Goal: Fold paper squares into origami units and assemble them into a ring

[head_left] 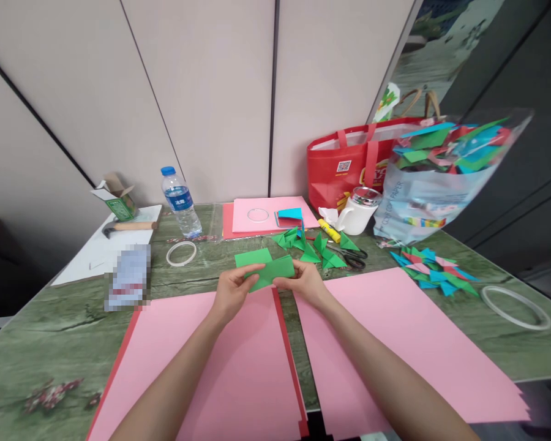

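Between my hands is a small folded piece of green paper [272, 273], raised above the pink sheets. My left hand [233, 288] pinches its left end with thumb and fingers. At the other end, my right hand [305, 283] grips the paper's right edge. Just behind lies another green paper piece [250, 258], partly covered by the held one. Several folded green paper shapes [324, 252] are scattered beyond my right hand, beside black-handled scissors [354, 257]. Under my forearms are large pink paper sheets, a left stack [211, 367] with red edges and a right stack [395, 343].
A water bottle [182, 202], a hammer [131, 226], a small green box [119, 202] and a white ring [181, 253] are at left. At right stand a white mug [358, 214], a red bag [333, 168], a bag of paper scraps [422, 202] and a colourful folded-paper piece [436, 269].
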A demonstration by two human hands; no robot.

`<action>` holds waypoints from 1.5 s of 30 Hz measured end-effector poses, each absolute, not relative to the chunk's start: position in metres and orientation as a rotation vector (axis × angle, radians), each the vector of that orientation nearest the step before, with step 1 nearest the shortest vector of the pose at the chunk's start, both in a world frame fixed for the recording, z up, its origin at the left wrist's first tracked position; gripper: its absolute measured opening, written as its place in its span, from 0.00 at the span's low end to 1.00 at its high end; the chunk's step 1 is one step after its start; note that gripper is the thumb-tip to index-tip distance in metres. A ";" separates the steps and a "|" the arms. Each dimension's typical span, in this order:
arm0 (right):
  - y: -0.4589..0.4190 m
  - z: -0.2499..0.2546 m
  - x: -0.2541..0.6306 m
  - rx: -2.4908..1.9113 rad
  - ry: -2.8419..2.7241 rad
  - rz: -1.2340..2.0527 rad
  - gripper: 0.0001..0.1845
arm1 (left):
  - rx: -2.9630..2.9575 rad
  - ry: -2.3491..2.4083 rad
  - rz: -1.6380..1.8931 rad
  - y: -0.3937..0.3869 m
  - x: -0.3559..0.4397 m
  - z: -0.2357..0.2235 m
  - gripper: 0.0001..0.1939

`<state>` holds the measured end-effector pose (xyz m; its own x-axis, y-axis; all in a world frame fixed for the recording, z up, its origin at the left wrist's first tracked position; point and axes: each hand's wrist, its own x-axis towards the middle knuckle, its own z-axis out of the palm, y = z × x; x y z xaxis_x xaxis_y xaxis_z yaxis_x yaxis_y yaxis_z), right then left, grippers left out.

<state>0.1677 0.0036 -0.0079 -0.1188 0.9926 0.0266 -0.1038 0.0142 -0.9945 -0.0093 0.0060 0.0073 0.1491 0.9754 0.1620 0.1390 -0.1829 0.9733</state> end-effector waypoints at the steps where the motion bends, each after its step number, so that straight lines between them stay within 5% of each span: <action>1: 0.004 -0.008 0.168 -1.061 -1.219 1.332 0.19 | 1.516 1.133 1.152 0.006 -0.009 0.007 0.12; 45: 0.000 -0.015 0.156 -1.129 -1.265 1.321 0.18 | 1.643 1.176 1.066 0.009 -0.012 0.005 0.12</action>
<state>0.1555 -0.0004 -0.0152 -0.1201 0.9927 -0.0067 -0.0366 -0.0111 -0.9993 -0.0124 0.0087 0.0054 0.2014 0.9654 0.1659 0.2601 -0.2160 0.9411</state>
